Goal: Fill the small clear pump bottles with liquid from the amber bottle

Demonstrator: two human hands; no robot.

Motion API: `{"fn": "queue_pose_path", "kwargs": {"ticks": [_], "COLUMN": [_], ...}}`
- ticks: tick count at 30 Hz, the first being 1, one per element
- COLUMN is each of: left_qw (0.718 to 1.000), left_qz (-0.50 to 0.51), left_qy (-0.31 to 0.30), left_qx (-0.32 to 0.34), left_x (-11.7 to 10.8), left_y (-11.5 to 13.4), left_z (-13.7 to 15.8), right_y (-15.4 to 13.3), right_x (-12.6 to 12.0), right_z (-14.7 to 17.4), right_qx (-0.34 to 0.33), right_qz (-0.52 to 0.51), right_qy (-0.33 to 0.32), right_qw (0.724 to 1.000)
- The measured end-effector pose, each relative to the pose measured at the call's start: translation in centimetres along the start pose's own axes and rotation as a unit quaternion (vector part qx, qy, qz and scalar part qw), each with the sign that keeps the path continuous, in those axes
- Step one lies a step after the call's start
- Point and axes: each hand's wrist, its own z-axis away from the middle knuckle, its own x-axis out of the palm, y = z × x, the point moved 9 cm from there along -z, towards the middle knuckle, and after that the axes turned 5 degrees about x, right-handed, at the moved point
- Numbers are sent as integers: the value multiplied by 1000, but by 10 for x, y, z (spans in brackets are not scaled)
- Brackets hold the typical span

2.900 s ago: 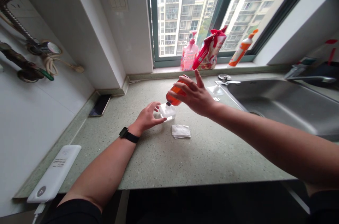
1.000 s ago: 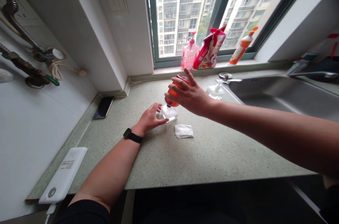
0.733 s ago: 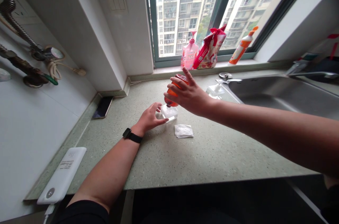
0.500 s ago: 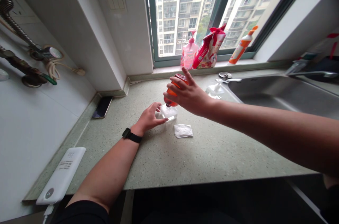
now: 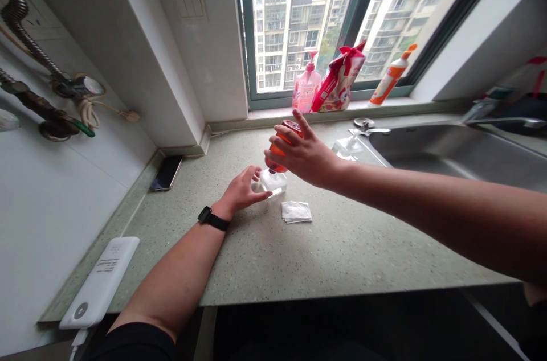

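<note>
My right hand (image 5: 305, 156) is wrapped around an orange-red bottle (image 5: 277, 151), tipped with its neck pointing down. Under that neck a small clear square bottle (image 5: 273, 183) stands on the counter; the two mouths meet or nearly meet, and the exact contact is hidden. Curved about the clear bottle's left side, my left hand (image 5: 243, 189) steadies it between thumb and fingers. A folded white tissue (image 5: 296, 212) lies just in front of the clear bottle. Whether liquid is flowing cannot be made out.
The speckled counter (image 5: 342, 247) carries a phone (image 5: 166, 173) and a white power bank (image 5: 100, 281) at left. A clear pump dispenser (image 5: 348, 147) stands beside the sink (image 5: 453, 147). A pink pump bottle (image 5: 306, 87), a red pouch (image 5: 339, 81) and an orange-white bottle (image 5: 388, 81) line the sill.
Both hands and the two bottles keep their places. Only the whole view has shifted very slightly.
</note>
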Motion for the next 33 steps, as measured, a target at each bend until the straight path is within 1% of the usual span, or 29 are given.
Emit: {"fn": "queue_pose_path", "kwargs": {"ticks": [4, 8, 11, 15, 18, 23, 28, 33], "left_qw": [1000, 1000, 1000, 1000, 1000, 1000, 999, 998], "left_qz": [1, -1, -9, -15, -12, -16, -37, -50], "left_qy": [-2, -1, 3, 5, -1, 4, 13, 25], "left_qx": [2, 5, 4, -2, -7, -1, 10, 21], "left_x": [0, 0, -1, -2, -1, 0, 0, -1], "left_y": [0, 1, 2, 3, 3, 1, 4, 7], "left_z": [0, 0, 0, 1, 1, 0, -1, -1], "right_y": [-1, 0, 1, 6, 11, 19, 30, 37], "right_x": [0, 1, 1, 5, 9, 14, 22, 31], "right_z": [-1, -1, 1, 7, 14, 27, 43, 59], "right_qx": [-5, -2, 0, 15, 32, 79, 136, 199], "right_qz": [23, 19, 24, 39, 61, 85, 56, 24], "right_qy": [-5, -14, -2, 14, 10, -21, -59, -69], "right_qw": [1000, 1000, 1000, 999, 998, 993, 987, 977]}}
